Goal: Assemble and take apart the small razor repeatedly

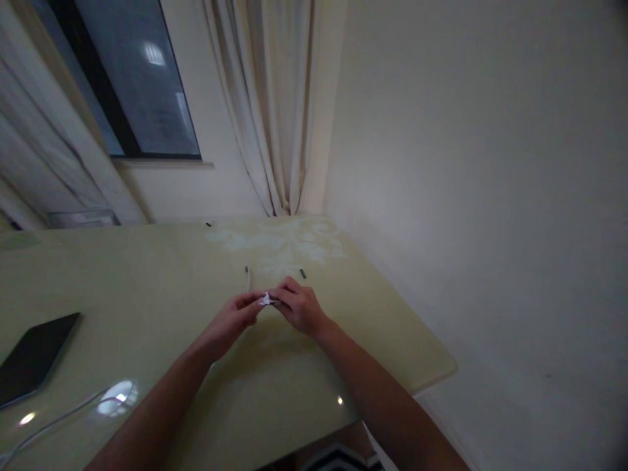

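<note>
Both hands meet above the middle of the table, fingertips pinched on one small item. It is a small white-and-silver piece (pixel 266 299), too small and blurred to name. My left hand (pixel 239 315) is closed on its left side, thumb and fingers together. From the right, my right hand (pixel 300 307) is closed on the same piece, its fingers hiding part of it. A white cable (pixel 248 280) with a dark tip sticks up just behind my left hand. Beyond my right hand lies a small dark stick-like piece (pixel 303 273).
A dark flat tablet-like device (pixel 36 356) rests at the left, with a white cable (pixel 59 418) nearer me. Another tiny dark piece (pixel 209 224) is by the back edge of the glossy table (pixel 392 340). A wall (pixel 466 196) bounds the right side; curtains (pixel 275 104) hang behind.
</note>
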{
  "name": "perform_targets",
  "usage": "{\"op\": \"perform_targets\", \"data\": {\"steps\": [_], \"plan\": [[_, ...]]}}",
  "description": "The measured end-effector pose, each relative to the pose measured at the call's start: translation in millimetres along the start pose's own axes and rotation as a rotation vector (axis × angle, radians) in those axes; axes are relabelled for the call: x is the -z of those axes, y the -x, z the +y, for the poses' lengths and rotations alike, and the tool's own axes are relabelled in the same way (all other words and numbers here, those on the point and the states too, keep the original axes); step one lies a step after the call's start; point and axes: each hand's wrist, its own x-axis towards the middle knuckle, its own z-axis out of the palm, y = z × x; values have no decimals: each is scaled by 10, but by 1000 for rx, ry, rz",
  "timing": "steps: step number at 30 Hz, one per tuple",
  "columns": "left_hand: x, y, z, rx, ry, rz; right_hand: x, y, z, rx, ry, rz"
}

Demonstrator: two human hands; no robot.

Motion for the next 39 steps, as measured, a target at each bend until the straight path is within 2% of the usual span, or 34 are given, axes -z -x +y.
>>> {"op": "perform_targets", "data": {"steps": [5, 8, 14, 22, 30, 39], "plan": [[4, -6, 26, -118, 50, 101, 16, -56, -96, -209, -303, 108], [11, -5, 35, -173, 58, 128, 41, -89, -134, -261, -395, 102], [0, 5, 39, -227, 57, 103, 52, -119, -161, -224, -375, -11], [-28, 35, 82, -226, 33, 99, 29, -88, -153, -226, -320, -50], [18, 14, 36, -254, -20, 95, 59, -103, -176, -172, -321, -19], [2, 75, 184, -286, -151, 123, 109, -110, -135, -185, -322, -93]]}}
